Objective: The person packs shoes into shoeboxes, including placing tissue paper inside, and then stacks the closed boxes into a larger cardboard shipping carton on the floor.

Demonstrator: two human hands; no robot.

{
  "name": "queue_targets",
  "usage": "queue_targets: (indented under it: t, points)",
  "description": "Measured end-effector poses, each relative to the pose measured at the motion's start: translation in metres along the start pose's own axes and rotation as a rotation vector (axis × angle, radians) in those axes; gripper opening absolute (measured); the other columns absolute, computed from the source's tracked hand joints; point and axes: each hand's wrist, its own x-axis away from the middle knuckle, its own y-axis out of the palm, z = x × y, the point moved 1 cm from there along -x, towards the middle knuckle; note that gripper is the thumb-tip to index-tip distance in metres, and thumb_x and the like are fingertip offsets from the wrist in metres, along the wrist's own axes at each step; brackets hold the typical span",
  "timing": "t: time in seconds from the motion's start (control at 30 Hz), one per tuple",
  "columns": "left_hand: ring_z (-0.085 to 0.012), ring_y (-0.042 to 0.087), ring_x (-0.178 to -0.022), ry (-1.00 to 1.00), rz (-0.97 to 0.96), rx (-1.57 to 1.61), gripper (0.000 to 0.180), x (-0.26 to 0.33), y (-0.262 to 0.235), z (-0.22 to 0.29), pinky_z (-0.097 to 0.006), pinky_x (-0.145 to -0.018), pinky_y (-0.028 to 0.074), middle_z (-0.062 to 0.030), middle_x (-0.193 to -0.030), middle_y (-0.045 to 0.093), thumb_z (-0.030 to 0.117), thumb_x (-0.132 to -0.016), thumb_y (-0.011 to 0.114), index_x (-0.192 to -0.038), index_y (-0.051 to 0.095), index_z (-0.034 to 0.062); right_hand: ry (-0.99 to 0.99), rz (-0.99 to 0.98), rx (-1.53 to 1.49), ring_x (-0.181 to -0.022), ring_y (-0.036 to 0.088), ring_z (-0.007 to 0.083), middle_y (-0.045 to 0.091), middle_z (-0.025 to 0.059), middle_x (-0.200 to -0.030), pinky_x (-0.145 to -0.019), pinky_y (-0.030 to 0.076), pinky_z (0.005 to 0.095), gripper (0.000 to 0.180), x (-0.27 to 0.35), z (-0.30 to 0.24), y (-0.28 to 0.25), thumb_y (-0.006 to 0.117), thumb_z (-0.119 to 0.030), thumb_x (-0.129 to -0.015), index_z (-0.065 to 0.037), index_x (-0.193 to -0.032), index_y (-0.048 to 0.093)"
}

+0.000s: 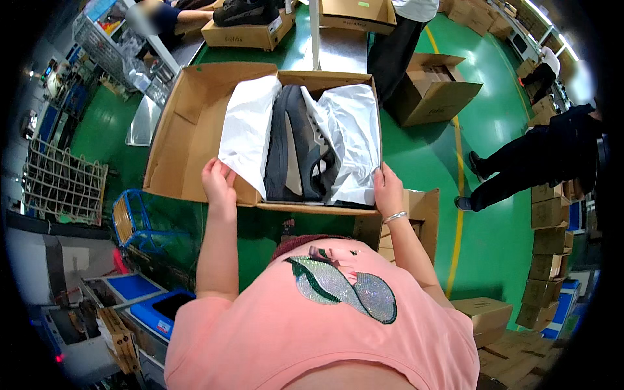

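Note:
In front of me an open brown shoe box [374, 207] has its lid folded back to the left. A dark grey and black sneaker [296, 146] lies on its side in the box, sole toward the left. White tissue paper [246, 127] spreads on both sides of the shoe. My left hand [221, 185] pinches the near left corner of the paper, over the lid's front edge. At the near right corner my right hand [389, 192] is closed on the box's side wall, beside the crumpled paper. Its fingertips are partly hidden.
Another shoe [246, 13] rests on a box beyond, beside a person's arm. An open carton [432, 91] stands on the green floor, right of a standing person. Further right another person [539, 156] stands. A blue-framed stool [133, 218] is at left, more cartons [484, 315] behind right.

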Motion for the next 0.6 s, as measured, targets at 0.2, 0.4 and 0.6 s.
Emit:
queue_targets:
  t: [0.2,0.4,0.6]
  points:
    - [-0.0262,0.036,-0.106,1.198,-0.595,-0.751,0.036,0.104,0.047,0.028,-0.035,-0.089,0.027,-0.0174,-0.110,0.040,0.010,-0.074,0.050,-0.107,0.040,0.0001,-0.116,0.115,0.136,-0.097,0.041,0.0347,0.041,0.0235,-0.108,-0.083,0.034,0.0380,0.034,-0.002,-0.002,-0.001,0.042,-0.019,-0.080,0.003,-0.106,0.041]
    - [-0.0309,0.025,-0.115,0.983,-0.752,-1.608,0.067,0.085,0.063,-0.041,-0.050,-0.093,0.010,-0.0195,-0.122,0.029,0.040,-0.069,0.053,-0.117,0.031,-0.0019,-0.301,0.295,0.597,-0.107,0.034,0.0332,0.039,0.0168,-0.114,-0.093,0.019,0.0442,0.033,0.006,-0.030,-0.021,0.044,-0.019,-0.077,-0.001,-0.105,0.043]
    - [-0.0352,0.018,-0.118,0.939,-0.769,-1.736,0.079,0.083,0.063,-0.049,-0.049,-0.095,0.002,-0.0247,-0.125,0.022,0.048,-0.068,0.050,-0.120,0.024,-0.0049,-0.543,0.235,0.584,-0.112,0.030,0.0308,0.047,0.0132,-0.100,-0.095,0.006,0.0496,0.040,0.001,-0.077,-0.050,0.048,-0.014,-0.072,0.000,-0.107,0.039]
